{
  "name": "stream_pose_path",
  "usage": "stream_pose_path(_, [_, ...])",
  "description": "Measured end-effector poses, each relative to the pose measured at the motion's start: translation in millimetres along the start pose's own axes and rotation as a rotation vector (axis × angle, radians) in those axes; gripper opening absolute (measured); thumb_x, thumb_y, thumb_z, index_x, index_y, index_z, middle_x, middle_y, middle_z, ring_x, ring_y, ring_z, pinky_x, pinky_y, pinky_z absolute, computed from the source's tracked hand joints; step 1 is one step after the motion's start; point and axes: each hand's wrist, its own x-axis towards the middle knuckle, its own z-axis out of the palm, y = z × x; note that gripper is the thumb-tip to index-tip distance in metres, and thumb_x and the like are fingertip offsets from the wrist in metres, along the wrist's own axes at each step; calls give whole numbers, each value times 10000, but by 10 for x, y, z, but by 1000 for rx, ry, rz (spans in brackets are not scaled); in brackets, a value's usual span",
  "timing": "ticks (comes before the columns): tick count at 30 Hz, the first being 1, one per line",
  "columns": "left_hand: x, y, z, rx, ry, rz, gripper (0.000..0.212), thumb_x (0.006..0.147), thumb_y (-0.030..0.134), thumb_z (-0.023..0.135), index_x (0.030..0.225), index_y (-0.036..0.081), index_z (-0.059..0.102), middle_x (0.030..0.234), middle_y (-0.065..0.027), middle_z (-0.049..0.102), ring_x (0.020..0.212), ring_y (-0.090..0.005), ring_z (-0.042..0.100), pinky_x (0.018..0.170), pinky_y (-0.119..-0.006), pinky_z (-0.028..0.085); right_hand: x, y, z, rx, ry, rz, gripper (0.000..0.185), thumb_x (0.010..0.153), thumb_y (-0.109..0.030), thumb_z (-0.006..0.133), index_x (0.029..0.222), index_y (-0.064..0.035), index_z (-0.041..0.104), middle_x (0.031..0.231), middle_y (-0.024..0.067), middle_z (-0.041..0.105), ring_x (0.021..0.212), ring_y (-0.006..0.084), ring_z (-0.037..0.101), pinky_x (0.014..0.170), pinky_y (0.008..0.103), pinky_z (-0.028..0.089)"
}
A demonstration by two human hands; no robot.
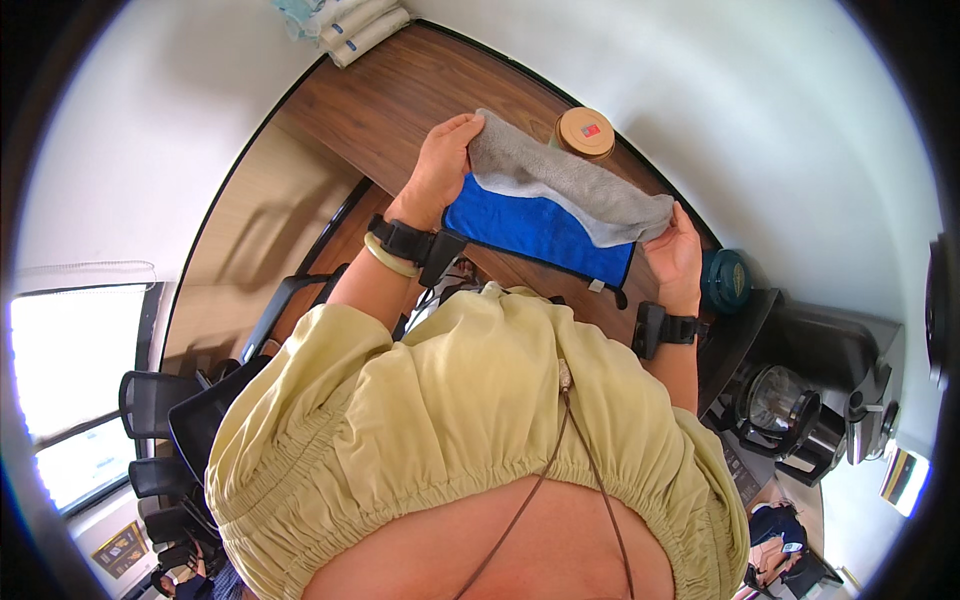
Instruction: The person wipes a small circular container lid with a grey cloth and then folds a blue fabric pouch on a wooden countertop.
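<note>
Both hands hold a two-sided microfibre cloth, stretched between them over the wooden counter. Its grey side (pixel 562 169) forms a folded band along the top, and its blue side (pixel 536 229) shows below, with a dark border and a small white tag. My left hand (pixel 444 161) pinches the upper left corner between thumb and fingers. At the other end, my right hand (pixel 675 251) grips the right corner, its fingers partly behind the fabric. Whether the lower blue part touches the counter, I cannot tell.
Behind the cloth, a round tan-lidded container (pixel 585 133) stands on the wooden counter (pixel 420 82) by the wall. Paper packs (pixel 367 34) lie at the far corner. Right of my right hand are a teal lidded container (pixel 726 281) and a coffee maker (pixel 780 401). Black chairs (pixel 161 405) stand left.
</note>
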Motion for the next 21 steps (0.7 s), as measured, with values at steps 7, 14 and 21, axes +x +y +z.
stream_pose_path(7, [-49, 229, 211, 73, -71, -111, 212, 900, 61, 577, 1096, -18, 586, 971, -64, 648, 865, -152, 631, 752, -251, 512, 31, -102, 119, -81, -71, 4, 210, 906, -106, 566, 1105, -42, 580, 1096, 86, 633, 1048, 220, 585, 953, 369, 444])
stream_pose_path(14, [-390, 1117, 677, 455, -268, 848, 298, 784, -90, 669, 1065, -17, 602, 991, -35, 660, 860, -87, 612, 773, -233, 502, -438, -712, 1103, -419, -408, -867, 393, 861, -44, 556, 1244, -16, 472, 1199, 125, 533, 1055, 198, 540, 915, 334, 448])
stream_pose_path(21, [178, 570, 384, 520, -52, 714, 198, 782, -142, 525, 813, -5, 664, 884, -54, 689, 856, -112, 614, 792, -231, 481, 241, -423, 500, -935, 174, -755, 212, 875, -11, 548, 1083, 4, 589, 998, 54, 621, 913, 125, 559, 840, 271, 450])
